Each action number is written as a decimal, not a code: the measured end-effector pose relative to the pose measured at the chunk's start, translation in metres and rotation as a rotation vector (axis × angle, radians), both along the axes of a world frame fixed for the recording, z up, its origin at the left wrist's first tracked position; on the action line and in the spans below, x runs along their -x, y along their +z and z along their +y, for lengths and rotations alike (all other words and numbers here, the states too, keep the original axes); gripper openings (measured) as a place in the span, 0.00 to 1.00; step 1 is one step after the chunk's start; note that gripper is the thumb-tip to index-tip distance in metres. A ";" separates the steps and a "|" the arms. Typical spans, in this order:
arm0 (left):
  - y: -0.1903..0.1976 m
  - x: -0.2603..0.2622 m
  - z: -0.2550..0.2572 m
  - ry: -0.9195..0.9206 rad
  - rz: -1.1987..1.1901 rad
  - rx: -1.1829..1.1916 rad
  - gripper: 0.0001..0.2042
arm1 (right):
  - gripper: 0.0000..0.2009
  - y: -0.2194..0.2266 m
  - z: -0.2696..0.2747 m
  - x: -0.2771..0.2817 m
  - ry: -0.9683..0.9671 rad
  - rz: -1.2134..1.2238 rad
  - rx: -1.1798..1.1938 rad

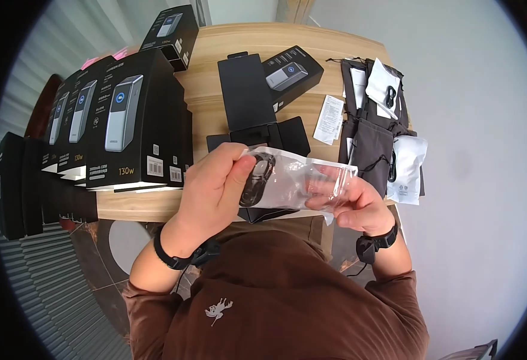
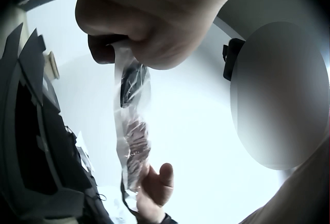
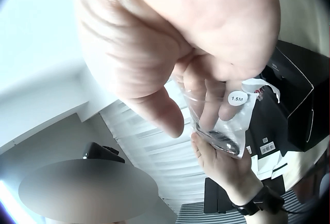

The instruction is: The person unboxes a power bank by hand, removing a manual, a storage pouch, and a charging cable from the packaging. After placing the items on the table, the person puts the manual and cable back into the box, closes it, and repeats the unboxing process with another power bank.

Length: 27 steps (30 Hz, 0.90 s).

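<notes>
My left hand point(image 1: 212, 186) grips one end of a clear plastic bag point(image 1: 290, 180), its thumb pressed over the film. A coiled black cable point(image 1: 257, 183) lies inside, near that thumb. At the bag's other end is my right hand point(image 1: 359, 204), fingers extended and seen through the film, thumb held apart. Whether those fingers are inside the bag or behind it, I cannot tell. A round "1.5M" sticker point(image 3: 237, 98) shows on the bag in the right wrist view. Under the hands stands an opened black box point(image 1: 242, 90), flaps spread, its lower part partly hidden.
Several black power bank boxes point(image 1: 131, 120) stand at the left of the wooden table point(image 1: 347, 42). Another lies behind the opened box point(image 1: 296, 75). At the right are dark pouches point(image 1: 374, 141), a printed leaflet point(image 1: 329, 120) and a white bag point(image 1: 408, 168).
</notes>
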State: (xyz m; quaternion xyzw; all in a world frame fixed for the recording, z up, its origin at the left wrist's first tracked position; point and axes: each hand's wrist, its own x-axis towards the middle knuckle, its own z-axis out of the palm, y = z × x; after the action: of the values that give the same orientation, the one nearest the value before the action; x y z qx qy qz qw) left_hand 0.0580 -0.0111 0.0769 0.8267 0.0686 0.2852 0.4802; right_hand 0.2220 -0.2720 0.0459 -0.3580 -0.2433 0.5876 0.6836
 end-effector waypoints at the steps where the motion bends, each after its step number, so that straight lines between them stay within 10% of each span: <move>1: 0.002 0.002 0.001 -0.008 0.007 0.000 0.04 | 0.51 -0.002 0.001 0.002 0.006 0.000 -0.016; 7: 0.022 0.010 0.011 -0.171 0.050 -0.029 0.06 | 0.17 -0.040 0.007 0.010 0.022 0.204 -0.234; 17: 0.052 0.003 0.010 -0.117 0.093 -0.108 0.05 | 0.23 -0.036 0.019 0.018 0.007 0.170 -0.424; 21: 0.043 -0.001 0.002 -0.120 0.069 0.419 0.06 | 0.26 -0.040 0.020 0.018 -0.037 0.209 -0.421; 25: 0.042 0.011 0.014 -0.154 0.215 -0.019 0.06 | 0.31 -0.043 0.024 0.015 -0.025 0.238 -0.421; 27: 0.043 0.009 0.011 -0.152 0.254 0.198 0.06 | 0.35 -0.044 0.027 0.018 -0.071 0.296 -0.460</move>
State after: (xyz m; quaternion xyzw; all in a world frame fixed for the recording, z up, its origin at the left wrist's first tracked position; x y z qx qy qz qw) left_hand 0.0491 -0.0001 0.1202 0.8075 0.0939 0.1330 0.5670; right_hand 0.2043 -0.2450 0.0023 -0.1118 -0.2552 0.5385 0.7952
